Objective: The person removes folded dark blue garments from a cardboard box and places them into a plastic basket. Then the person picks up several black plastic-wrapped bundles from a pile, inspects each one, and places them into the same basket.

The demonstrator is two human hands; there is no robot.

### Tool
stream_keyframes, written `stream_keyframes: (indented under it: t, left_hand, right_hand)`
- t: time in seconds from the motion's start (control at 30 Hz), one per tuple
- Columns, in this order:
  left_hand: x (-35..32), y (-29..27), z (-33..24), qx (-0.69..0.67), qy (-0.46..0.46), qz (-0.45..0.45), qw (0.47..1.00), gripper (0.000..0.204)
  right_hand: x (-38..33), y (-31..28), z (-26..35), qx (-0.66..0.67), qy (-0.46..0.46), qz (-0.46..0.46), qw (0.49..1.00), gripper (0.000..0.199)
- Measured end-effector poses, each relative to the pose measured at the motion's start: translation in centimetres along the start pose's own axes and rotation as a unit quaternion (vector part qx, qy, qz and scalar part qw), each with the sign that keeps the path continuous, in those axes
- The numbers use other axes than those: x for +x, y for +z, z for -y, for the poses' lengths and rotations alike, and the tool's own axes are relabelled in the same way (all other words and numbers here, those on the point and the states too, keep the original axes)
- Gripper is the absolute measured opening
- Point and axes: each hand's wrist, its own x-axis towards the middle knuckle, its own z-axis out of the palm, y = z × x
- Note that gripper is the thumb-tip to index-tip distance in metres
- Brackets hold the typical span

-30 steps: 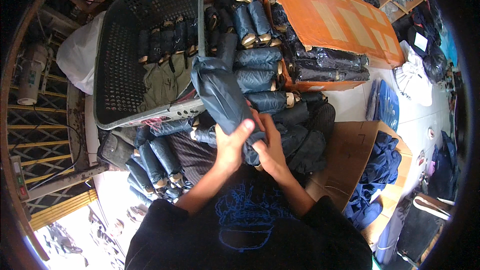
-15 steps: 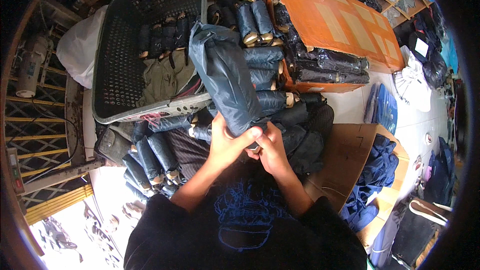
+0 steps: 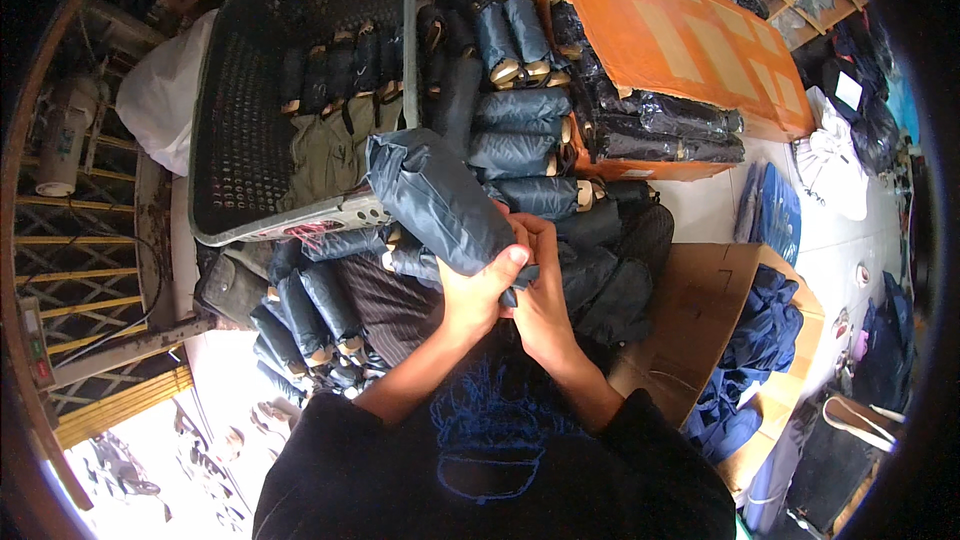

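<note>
A rolled bundle of dark blue-grey nylon-like fabric (image 3: 440,200) slants up and left from my hands, in front of my chest. My left hand (image 3: 480,285) is wrapped round its lower end, thumb on top. Against that same end, my right hand (image 3: 540,275) is closed with its fingers curled; some of them are hidden. Several similar rolls with beige ends (image 3: 535,195) lie stacked just beyond my hands. More rolls (image 3: 325,305) are heaped at the left of my lap.
At the left stands a black perforated plastic basket (image 3: 235,130) holding dark rolls and olive cloth. An orange taped carton (image 3: 680,30) with black-wrapped packs is at far right. Near my right arm, an open cardboard box (image 3: 685,340) contains crumpled blue fabric (image 3: 745,360).
The bundle has grown shorter, its far end rolled in toward my hands and away from the basket's edge. My hands have shifted slightly right and stay closed on it.
</note>
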Motion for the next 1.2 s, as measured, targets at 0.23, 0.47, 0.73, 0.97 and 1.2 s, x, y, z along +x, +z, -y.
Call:
stream_keyframes:
  t: [0.23,0.47,0.73,0.97,1.2]
  left_hand:
    - [-0.4,-1.6,-2.5,0.025,-0.018,0.050,0.998,0.058]
    - [-0.3,-3.7,-5.1,-0.105,0.030,-0.021,0.994,0.045]
    - [-2.0,-6.1,-4.0,-0.052,0.083,-0.142,0.985,0.053]
    - [-3.6,-8.7,-5.6,-0.021,0.034,-0.272,0.961,0.042]
    - [-4.8,-11.0,-6.7,-0.012,0.025,-0.340,0.940,0.037]
  right_hand:
    - [0.6,-0.1,0.5,0.111,0.079,0.137,0.981,0.069]
    - [0.3,2.0,0.5,0.177,0.116,0.279,0.937,0.078]
    - [-0.2,5.3,-0.4,0.006,0.020,0.273,0.962,0.073]
    - [-0.9,7.4,-0.2,-0.220,-0.302,0.164,0.913,0.022]
    - [-0.8,9.5,-1.9,-0.184,-0.296,0.242,0.906,0.017]
